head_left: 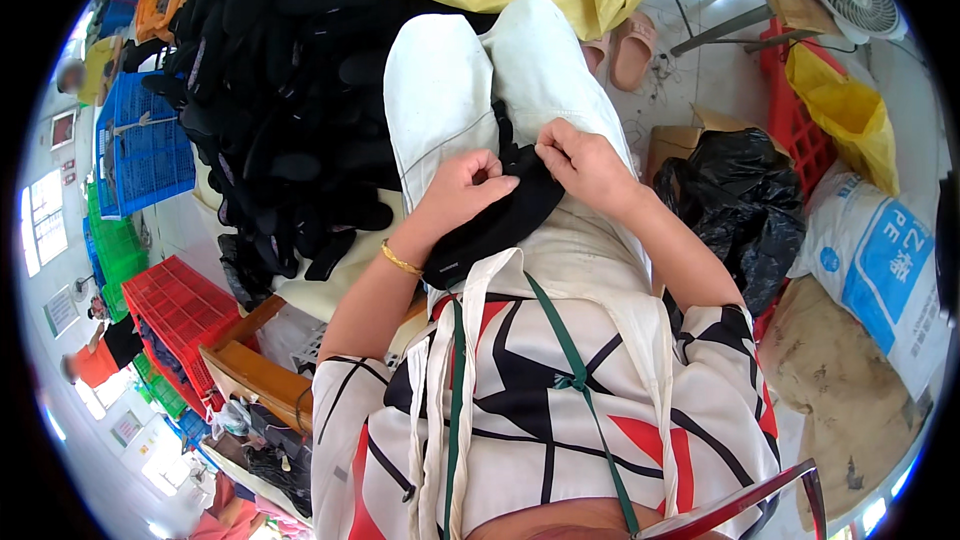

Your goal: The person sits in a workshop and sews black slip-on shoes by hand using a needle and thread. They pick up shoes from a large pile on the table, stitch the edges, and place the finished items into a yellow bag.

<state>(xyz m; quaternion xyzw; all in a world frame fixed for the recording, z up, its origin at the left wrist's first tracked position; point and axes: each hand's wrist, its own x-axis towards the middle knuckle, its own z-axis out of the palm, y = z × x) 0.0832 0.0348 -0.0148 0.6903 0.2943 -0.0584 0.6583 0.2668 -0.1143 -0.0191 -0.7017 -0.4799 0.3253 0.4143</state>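
Left hand (pixel 462 190) and right hand (pixel 585 165), both pinched closed on a flat black fabric shoe piece (pixel 500 220) lying across the person's white-trousered lap (pixel 450 90), beside a heap of black insoles (pixel 290 120), blue plastic crate (pixel 140 145) and black plastic bag (pixel 740 205).

Both hands worked on a black insole (pixel 495 225) lying across the lap: the left hand (pixel 462 190) pinched its edge, the right hand (pixel 580 165) gripped it opposite. A heap of black insoles (pixel 285 110) lay to the left, a black plastic bag (pixel 740 205) to the right.
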